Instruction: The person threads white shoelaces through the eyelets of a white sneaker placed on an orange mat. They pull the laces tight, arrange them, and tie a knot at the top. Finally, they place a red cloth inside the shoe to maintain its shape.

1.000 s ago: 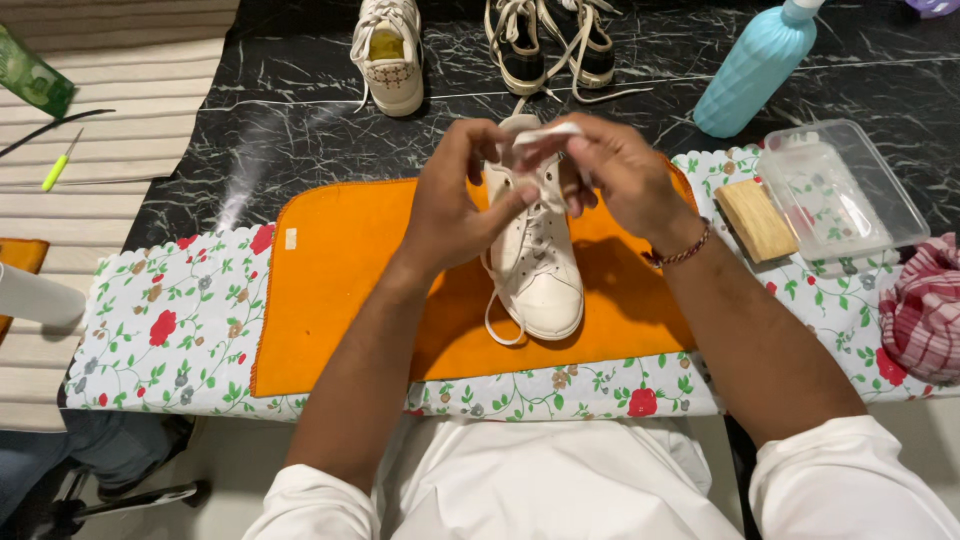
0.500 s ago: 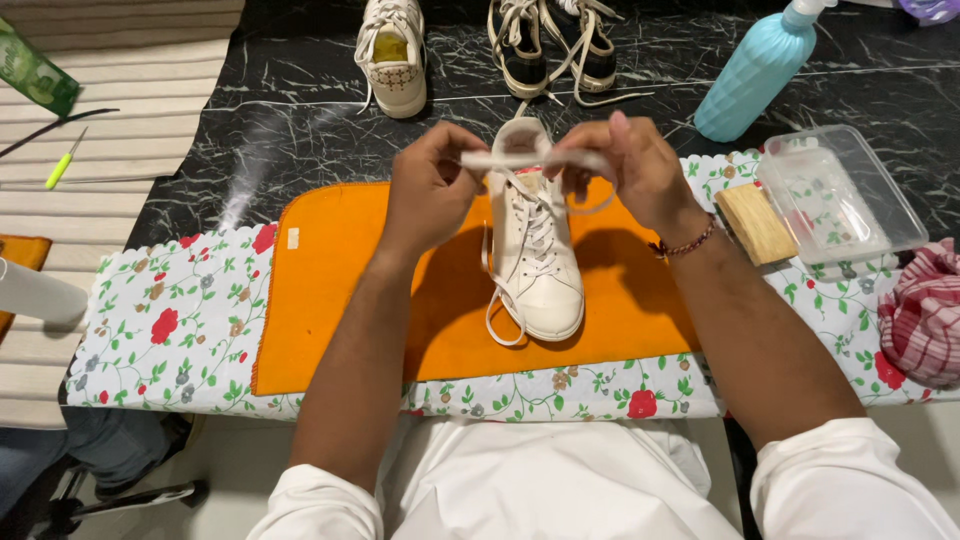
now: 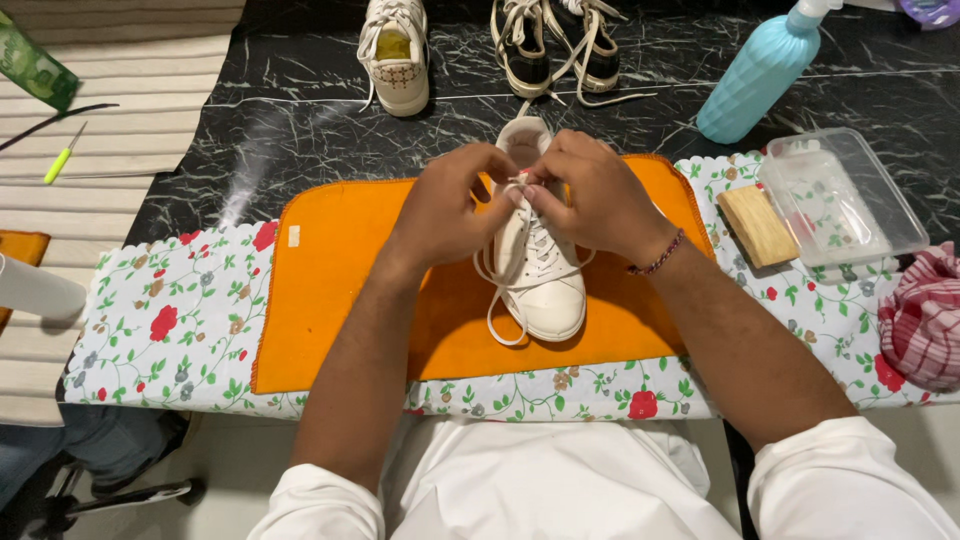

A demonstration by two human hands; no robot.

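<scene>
A white sneaker (image 3: 545,285) stands on an orange cloth (image 3: 340,290), toe pointing toward me. My left hand (image 3: 450,205) and my right hand (image 3: 590,195) meet over its upper eyelets, fingertips pinching the white shoelace (image 3: 500,300). Loose loops of the lace hang down the shoe's left side. A beaded bracelet sits on my right wrist. The tongue and top eyelets are hidden behind my fingers.
A floral mat (image 3: 170,330) lies under the orange cloth on a black marble-look table (image 3: 250,110). Behind are another white sneaker (image 3: 396,55) and a dark pair (image 3: 555,50), a light blue bottle (image 3: 760,75), a clear plastic box (image 3: 840,195), a wooden brush (image 3: 757,225) and a red checked cloth (image 3: 925,315).
Half a second ago my hands held the lace stretched wide across the shoe's opening. Now they have come together over the eyelets, pinching the lace close.
</scene>
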